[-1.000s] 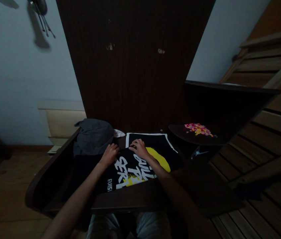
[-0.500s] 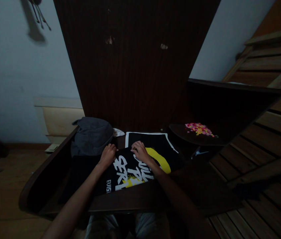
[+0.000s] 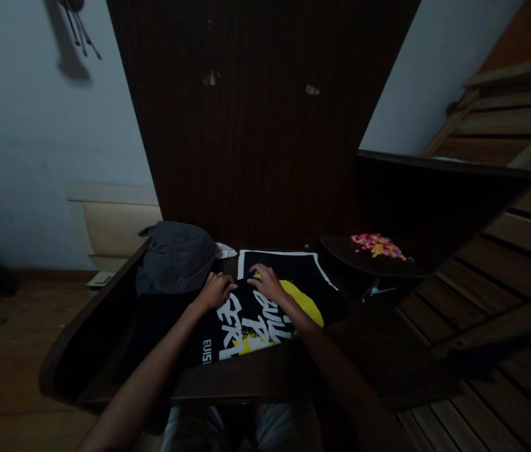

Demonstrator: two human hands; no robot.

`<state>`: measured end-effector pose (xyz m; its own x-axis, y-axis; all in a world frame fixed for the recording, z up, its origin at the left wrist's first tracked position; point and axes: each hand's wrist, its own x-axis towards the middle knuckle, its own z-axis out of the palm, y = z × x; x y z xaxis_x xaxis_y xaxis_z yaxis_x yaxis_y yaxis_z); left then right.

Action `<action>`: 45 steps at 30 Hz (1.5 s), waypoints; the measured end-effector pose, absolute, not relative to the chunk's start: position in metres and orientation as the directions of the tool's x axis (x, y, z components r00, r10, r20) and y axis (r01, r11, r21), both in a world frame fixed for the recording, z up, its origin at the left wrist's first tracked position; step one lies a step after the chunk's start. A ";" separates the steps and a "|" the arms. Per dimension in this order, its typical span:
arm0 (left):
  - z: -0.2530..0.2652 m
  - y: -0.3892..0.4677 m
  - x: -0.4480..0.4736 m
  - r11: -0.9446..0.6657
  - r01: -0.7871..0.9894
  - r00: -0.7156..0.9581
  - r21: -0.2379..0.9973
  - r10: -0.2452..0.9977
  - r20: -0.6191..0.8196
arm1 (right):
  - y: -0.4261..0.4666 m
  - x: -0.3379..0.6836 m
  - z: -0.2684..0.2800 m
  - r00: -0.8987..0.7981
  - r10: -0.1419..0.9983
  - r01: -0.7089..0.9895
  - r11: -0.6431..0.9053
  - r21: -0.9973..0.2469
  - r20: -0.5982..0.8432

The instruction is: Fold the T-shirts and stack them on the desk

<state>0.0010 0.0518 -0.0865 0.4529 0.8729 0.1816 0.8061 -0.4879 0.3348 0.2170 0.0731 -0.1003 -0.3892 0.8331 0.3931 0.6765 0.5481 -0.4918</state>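
Observation:
A black printed cloth (image 3: pixel 246 320), with white lettering and a yellow shape, lies spread on the dark wooden desk. My left hand (image 3: pixel 217 289) has its fingers bent over a fold of the cloth, near the lettering. Close by on the right, my right hand (image 3: pixel 267 281) pinches the same fold, beside the yellow print. Both hands partly cover the cloth, and their fingertips are dim. A grey cap (image 3: pixel 176 257) rests just left of my left hand.
Pink and yellow small pieces (image 3: pixel 378 245) are heaped on a rounded dark shelf (image 3: pixel 341 251) at right. A tall dark panel (image 3: pixel 256 157) rises behind the desk (image 3: pixel 246 383), whose raised side (image 3: pixel 58 358) curves at left. Wooden slats (image 3: pixel 505 282) stand at far right.
My left hand has slid right along the fold, nearer to my right hand. My right hand has shifted only slightly, and the lettering by my left hand is more covered.

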 end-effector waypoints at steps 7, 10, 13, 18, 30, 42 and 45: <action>-0.085 0.058 -0.012 -0.398 0.720 0.429 0.569 0.899 0.087 | 0.073 0.227 -0.102 -0.401 0.848 0.687 0.529 -0.498 0.347; -0.083 0.061 -0.020 -0.400 0.656 0.478 0.639 0.876 0.058 | 0.073 0.230 -0.103 -0.384 0.853 0.639 0.522 -0.564 0.354; -0.082 0.062 -0.020 -0.397 0.693 0.465 0.602 0.884 0.047 | 0.075 0.231 -0.106 -0.347 0.868 0.614 0.497 -0.613 0.356; -0.088 0.050 -0.009 -0.447 0.867 0.394 0.219 0.885 0.248 | 0.073 0.222 -0.110 -0.270 0.858 0.792 0.457 -0.405 0.438; -0.091 -0.016 -0.032 -0.366 0.925 0.251 0.100 0.787 0.563 | 0.027 0.190 -0.114 -0.434 0.757 0.761 0.598 -0.251 0.487; -0.096 -0.057 -0.140 0.162 0.805 -0.417 0.570 0.839 0.350 | 0.013 0.173 -0.126 -0.499 0.821 0.807 0.557 -0.194 0.279; -0.092 -0.048 -0.144 0.281 0.664 -0.494 0.693 0.860 0.125 | 0.013 0.174 -0.124 -0.505 0.823 0.812 0.555 -0.182 0.259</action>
